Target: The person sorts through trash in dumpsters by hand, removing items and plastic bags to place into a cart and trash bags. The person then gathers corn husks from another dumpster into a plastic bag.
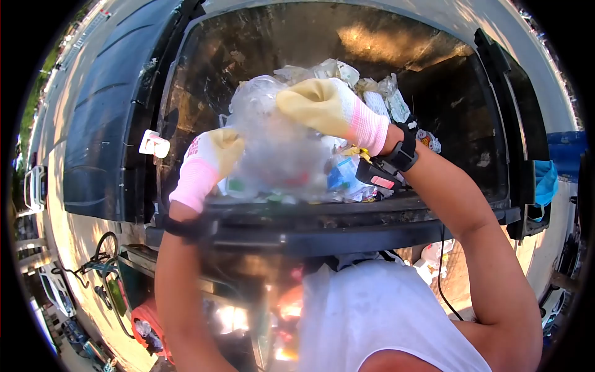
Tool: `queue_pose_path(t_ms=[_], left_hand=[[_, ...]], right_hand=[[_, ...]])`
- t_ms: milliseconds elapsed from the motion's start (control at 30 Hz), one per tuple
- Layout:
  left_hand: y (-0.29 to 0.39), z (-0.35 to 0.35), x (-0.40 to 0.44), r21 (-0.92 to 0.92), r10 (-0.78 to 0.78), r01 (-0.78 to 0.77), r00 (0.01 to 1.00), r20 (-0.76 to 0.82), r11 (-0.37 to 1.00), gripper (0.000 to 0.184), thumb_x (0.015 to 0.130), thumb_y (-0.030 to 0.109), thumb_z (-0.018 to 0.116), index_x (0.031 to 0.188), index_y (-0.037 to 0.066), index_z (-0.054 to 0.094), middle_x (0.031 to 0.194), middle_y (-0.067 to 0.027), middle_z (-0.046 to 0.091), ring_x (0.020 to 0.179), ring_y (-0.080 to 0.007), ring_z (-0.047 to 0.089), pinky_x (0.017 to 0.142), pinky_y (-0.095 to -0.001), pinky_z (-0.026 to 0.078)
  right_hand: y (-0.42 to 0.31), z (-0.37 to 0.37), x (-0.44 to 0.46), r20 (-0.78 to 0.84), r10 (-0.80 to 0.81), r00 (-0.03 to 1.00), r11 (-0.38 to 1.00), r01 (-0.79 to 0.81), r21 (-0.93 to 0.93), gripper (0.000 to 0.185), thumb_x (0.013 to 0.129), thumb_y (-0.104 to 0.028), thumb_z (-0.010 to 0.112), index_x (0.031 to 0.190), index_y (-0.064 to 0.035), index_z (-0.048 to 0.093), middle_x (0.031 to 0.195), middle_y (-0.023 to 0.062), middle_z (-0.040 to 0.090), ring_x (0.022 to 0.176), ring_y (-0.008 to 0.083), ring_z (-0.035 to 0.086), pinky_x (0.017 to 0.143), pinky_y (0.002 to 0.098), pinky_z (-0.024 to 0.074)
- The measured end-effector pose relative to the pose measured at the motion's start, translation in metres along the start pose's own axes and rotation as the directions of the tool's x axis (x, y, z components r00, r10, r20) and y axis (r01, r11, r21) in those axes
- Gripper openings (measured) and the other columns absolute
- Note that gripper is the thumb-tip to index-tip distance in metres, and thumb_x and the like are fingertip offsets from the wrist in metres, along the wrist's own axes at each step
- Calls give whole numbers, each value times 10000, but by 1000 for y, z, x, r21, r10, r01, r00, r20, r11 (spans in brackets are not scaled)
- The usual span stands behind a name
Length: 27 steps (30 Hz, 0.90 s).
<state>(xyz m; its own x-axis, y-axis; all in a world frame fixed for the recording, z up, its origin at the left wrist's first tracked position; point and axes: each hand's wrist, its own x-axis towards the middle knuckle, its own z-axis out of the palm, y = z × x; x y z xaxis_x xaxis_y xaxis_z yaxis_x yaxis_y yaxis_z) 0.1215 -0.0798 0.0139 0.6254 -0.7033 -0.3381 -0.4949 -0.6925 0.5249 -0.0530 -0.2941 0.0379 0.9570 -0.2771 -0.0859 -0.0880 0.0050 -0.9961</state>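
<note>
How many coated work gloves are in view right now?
2: the left glove, left of the clear plastic bag; the right glove, at its upper right. Others may be hidden in the trash.

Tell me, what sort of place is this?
Probably an outdoor rubbish point beside a street: there is a large dark bin, mixed rubbish lying inside it, and a white car on the sunlit ground beyond.
</note>
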Motion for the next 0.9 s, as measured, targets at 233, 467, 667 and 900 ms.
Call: queue_pose_path(t_ms=[233,467,667,900], left_hand=[[12,-65,-44,-443,-129,-190,794,-595,876,236,1008,180,735,1062,-47,772,848,4,720,766,-87,615,741,-248,502],[-75,-109,-140,-305,-202,-211,403,-893,929,335,1014,199,740,1238,-50,732,1167,-89,722,1056,-164,682,959,-307,555],[-103,-50,-193,-508,-485,-114,183,-855,854,396,1045,300,694,1274,-23,710,1097,-30,681,989,-101,640,850,-248,513],[-95,13,-145,-632,-591,-244,225,-774,735,289,1034,281,705,821,114,601,752,62,537,688,-33,460,616,-208,318]], right_hand=[[-37,-17,1,-33,-130,991,991,128,-47,331,1033,-274,704,1123,39,768,894,-35,698,817,41,579,730,241,510],[19,-56,9,30,134,991,954,-120,-276,561,988,-358,662,1477,-90,607,1351,119,720,1072,145,702,875,305,570],[99,-87,-7,3,443,896,382,-186,-906,314,929,-319,631,1116,-105,764,1039,179,769,962,365,747,849,419,574],[134,-69,-33,221,550,805,247,96,-964,341,955,-368,642,1122,-109,788,1055,161,775,1022,392,731,957,487,552]])
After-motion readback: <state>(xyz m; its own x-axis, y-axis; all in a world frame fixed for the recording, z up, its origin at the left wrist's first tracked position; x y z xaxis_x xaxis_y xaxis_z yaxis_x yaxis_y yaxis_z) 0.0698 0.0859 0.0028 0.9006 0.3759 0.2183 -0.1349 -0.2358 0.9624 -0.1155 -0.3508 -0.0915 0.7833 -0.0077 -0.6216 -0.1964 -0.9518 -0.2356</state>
